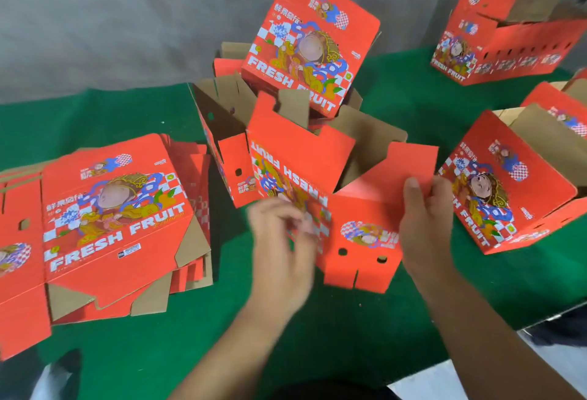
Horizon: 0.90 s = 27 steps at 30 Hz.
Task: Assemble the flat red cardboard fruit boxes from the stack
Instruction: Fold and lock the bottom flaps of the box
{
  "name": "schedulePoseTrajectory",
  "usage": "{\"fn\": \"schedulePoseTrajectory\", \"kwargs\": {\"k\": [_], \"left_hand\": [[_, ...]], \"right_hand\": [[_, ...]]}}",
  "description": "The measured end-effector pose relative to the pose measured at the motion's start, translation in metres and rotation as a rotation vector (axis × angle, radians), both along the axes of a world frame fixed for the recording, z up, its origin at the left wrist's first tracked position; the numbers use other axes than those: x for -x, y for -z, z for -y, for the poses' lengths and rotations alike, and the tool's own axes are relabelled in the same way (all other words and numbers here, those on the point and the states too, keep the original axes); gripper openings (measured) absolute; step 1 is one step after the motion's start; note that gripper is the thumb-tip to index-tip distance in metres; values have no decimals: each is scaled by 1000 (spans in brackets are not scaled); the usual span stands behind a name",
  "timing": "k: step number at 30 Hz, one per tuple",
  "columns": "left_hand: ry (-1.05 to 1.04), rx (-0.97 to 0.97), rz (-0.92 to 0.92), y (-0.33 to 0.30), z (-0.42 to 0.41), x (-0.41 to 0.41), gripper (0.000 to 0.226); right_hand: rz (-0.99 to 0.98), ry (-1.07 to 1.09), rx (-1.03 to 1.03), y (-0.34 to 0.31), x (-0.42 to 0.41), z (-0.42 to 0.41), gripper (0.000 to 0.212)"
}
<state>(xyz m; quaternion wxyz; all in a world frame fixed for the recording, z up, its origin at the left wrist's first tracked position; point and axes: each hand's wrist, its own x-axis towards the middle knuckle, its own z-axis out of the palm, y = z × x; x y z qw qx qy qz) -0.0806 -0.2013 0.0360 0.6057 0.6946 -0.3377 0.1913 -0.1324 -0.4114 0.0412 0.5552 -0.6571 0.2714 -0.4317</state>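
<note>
- A table covered in green cloth (133, 113) fills most of the view; behind it runs a plain grey wall (111, 12). A strip of pale floor (444, 380) shows at the lower right corner.
- One stack of flat boxes (108, 225) lies on the cloth at the left, printed side up, with brown flaps sticking out at its edges. How many sheets it holds cannot be told.
- One half-folded box (317, 183) stands in the middle near the person, its flaps up and brown inside showing.
- Just behind it, one open box (222, 120) stands with another box (313, 40) tilted on top of it.
- At the right, about three more folded boxes can be counted: one near box (511, 186), one at the far right (508, 34), and part of another at the edge (565, 107).
- The right hand (425, 218) pinches a red flap of the half-folded box, thumb on top.
- The left hand (282, 240) is blurred, fingers curled at the box's printed side; whether it grips cannot be told.
</note>
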Motion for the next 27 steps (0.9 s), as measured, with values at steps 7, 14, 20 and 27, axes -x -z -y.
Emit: {"fn": "schedulePoseTrajectory", "kwargs": {"k": [7,14,20,27], "left_hand": [[-231,186,-695,-12,-53,-103,67],[-52,-10,-798,26,-77,-83,70],[114,-8,-572,28,-56,-37,68],[-2,-111,-534,23,-70,-30,45]], "right_hand": [[148,-65,-330,-10,7,63,23],[17,-53,-424,-4,-33,76,14],[-248,-374,-398,-3,-60,52,46],[-75,-265,-430,-17,-90,48,37]]}}
